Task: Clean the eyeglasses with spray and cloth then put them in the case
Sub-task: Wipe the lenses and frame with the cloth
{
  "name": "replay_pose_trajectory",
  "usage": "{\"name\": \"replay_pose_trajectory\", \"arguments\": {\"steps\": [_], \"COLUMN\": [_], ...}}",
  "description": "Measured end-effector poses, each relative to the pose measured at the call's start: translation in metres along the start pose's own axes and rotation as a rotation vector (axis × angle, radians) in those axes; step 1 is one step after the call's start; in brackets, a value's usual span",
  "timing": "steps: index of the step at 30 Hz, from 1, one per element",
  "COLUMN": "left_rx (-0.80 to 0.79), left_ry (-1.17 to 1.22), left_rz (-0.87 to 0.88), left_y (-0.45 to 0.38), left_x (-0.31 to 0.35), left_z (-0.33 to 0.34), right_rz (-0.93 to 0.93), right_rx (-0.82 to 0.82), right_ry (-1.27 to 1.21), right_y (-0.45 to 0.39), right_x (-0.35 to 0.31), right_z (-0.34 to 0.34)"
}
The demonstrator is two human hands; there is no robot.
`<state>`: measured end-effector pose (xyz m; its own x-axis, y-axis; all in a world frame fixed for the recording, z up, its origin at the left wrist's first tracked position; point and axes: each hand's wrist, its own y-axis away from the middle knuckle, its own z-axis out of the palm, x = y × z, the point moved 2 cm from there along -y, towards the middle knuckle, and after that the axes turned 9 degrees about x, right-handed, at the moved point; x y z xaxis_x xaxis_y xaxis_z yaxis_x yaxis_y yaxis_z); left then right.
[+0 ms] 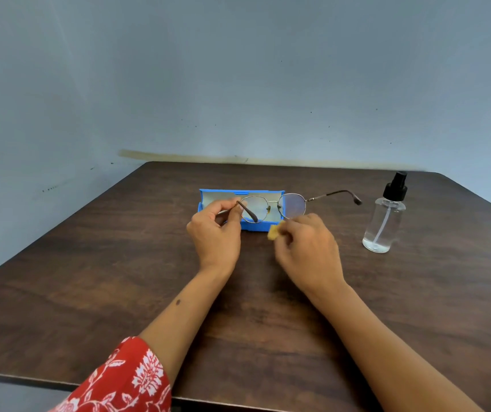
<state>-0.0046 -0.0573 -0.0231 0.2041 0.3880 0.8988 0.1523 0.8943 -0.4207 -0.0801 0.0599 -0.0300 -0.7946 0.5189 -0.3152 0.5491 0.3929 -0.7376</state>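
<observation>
My left hand (214,233) pinches one temple arm of the round wire-rimmed eyeglasses (274,205), holding them up just in front of the case. My right hand (306,248) curls around a small yellow cloth (274,231), held against the lower edge of the right-hand lens. Both forearms reach forward over a dark wooden table (119,278) that meets a pale blue-grey wall (238,84). A blue glasses case (247,209) lies open behind the eyeglasses; I cannot tell what it holds. A clear spray bottle (386,215) with a black nozzle stands to the right, nearly empty of liquid.
</observation>
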Motion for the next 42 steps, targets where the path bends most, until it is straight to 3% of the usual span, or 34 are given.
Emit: {"name": "replay_pose_trajectory", "arguments": {"steps": [3,6,25,33,36,42], "left_rx": [-0.001,-0.019,-0.092,-0.055,-0.014,0.027], "left_ry": [0.018,0.027,-0.005,0.082,0.089,0.043], "left_rz": [-0.013,-0.015,-0.104,-0.260,-0.279,-0.257], "left_y": [0.001,0.001,0.002,-0.001,-0.003,-0.007], "left_x": [0.001,0.001,-0.008,-0.010,-0.011,-0.012], "left_z": [0.000,0.001,0.003,0.002,0.001,0.000], "right_rz": [0.238,0.334,0.220,0.256,0.427,1.197], "right_rx": [0.076,0.116,0.113,0.141,0.193,0.205], "right_ry": [0.009,-0.020,-0.031,-0.119,-0.263,-0.947], "right_y": [-0.004,-0.006,-0.006,-0.007,-0.008,-0.009], "right_x": [0.022,0.038,0.037,0.035,0.037,0.048], "right_z": [-0.006,-0.012,-0.007,-0.008,-0.013,-0.010]}}
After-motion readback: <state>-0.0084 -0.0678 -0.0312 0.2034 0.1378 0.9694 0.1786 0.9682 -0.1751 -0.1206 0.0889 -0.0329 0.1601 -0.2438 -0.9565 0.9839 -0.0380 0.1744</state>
